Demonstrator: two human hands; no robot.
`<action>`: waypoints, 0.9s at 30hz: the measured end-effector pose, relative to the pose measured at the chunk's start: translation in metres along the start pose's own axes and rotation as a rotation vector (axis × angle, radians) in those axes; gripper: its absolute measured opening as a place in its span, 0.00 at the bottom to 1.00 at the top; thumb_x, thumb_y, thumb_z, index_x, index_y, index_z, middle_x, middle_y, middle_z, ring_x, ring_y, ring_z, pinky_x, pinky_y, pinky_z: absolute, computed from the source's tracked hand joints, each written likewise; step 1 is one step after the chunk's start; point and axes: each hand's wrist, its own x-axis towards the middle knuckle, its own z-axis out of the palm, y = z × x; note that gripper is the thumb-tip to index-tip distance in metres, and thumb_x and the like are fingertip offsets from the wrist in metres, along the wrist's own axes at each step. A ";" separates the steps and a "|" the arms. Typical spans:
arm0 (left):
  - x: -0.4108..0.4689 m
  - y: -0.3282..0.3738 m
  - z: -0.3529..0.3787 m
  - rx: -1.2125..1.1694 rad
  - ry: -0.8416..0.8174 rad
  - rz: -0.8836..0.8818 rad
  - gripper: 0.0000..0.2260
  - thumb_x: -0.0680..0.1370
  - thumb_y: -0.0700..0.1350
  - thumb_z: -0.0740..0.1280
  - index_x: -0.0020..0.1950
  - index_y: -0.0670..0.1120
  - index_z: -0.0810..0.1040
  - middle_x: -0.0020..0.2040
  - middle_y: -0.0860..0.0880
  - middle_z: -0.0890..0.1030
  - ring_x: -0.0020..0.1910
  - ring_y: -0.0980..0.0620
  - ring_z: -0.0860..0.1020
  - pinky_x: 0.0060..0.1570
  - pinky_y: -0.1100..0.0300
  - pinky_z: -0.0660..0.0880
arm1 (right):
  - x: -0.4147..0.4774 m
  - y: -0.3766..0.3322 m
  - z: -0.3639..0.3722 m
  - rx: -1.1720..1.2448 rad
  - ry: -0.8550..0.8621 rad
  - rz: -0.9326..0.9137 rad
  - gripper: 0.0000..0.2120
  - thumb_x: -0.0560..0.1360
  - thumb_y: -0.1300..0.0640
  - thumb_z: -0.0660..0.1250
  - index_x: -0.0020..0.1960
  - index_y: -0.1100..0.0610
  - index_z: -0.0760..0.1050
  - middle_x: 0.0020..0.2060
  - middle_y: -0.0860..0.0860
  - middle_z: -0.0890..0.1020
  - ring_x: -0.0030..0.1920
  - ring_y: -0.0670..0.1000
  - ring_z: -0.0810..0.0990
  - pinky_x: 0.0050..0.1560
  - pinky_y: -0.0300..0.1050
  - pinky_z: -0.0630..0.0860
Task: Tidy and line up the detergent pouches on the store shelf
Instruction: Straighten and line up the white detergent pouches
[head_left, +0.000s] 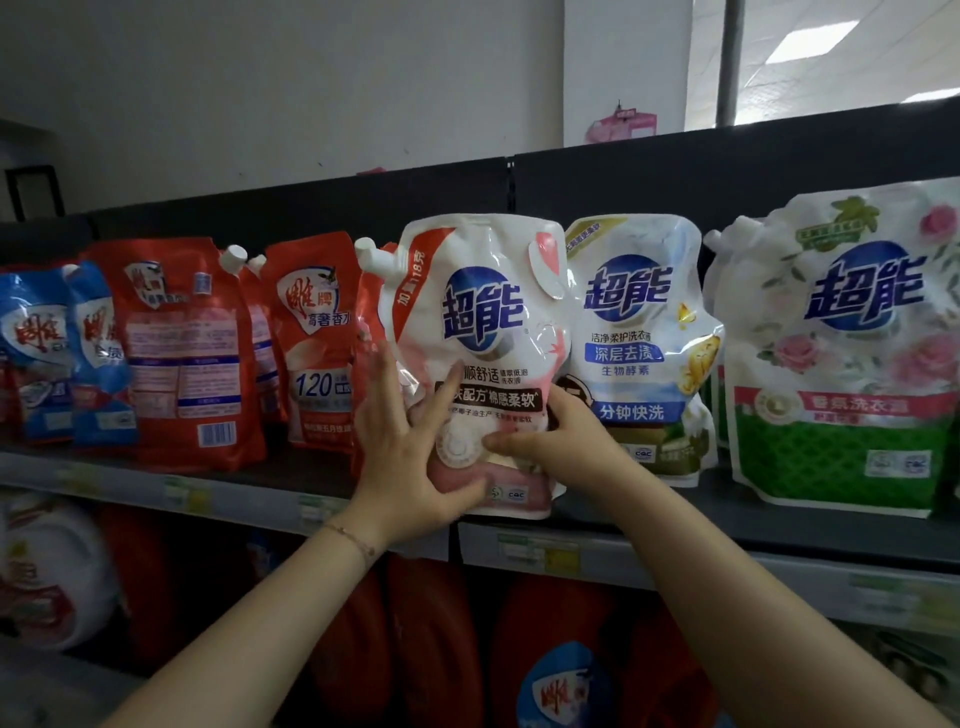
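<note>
Pouch (483, 332), white and pink, is held upright at the front edge of the shelf (249, 499), between red pouches (311, 322) and a white-and-gold pouch (639, 338). Its lower left is pressed by the left hand (410, 447), fingers spread and straight. Its lower right edge is pinched by the right hand (550, 436), whose fingertips are hidden behind it. Much of the lower print is covered by both hands.

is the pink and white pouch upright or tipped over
Upright: the pink and white pouch stands spout-up, with the left hand and right hand on its lower half.
</note>
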 end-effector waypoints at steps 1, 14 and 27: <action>-0.002 -0.001 0.001 0.070 -0.080 0.006 0.50 0.63 0.73 0.65 0.78 0.57 0.48 0.74 0.47 0.27 0.74 0.45 0.29 0.72 0.47 0.34 | 0.003 -0.001 0.001 -0.002 -0.042 0.021 0.23 0.67 0.60 0.77 0.60 0.52 0.74 0.49 0.47 0.84 0.50 0.47 0.83 0.54 0.50 0.80; 0.024 0.001 0.008 0.272 -0.467 -0.199 0.62 0.61 0.76 0.63 0.69 0.53 0.20 0.67 0.45 0.18 0.68 0.45 0.20 0.69 0.46 0.27 | 0.025 -0.001 0.003 -0.108 0.186 0.005 0.27 0.61 0.56 0.81 0.52 0.51 0.69 0.47 0.45 0.81 0.48 0.45 0.80 0.48 0.45 0.79; 0.038 0.001 0.000 0.323 -0.414 -0.399 0.76 0.45 0.79 0.67 0.72 0.44 0.24 0.75 0.45 0.28 0.70 0.46 0.23 0.68 0.45 0.29 | 0.001 -0.007 -0.007 -0.256 0.369 -0.057 0.29 0.66 0.51 0.78 0.58 0.56 0.64 0.52 0.50 0.78 0.51 0.51 0.79 0.43 0.47 0.80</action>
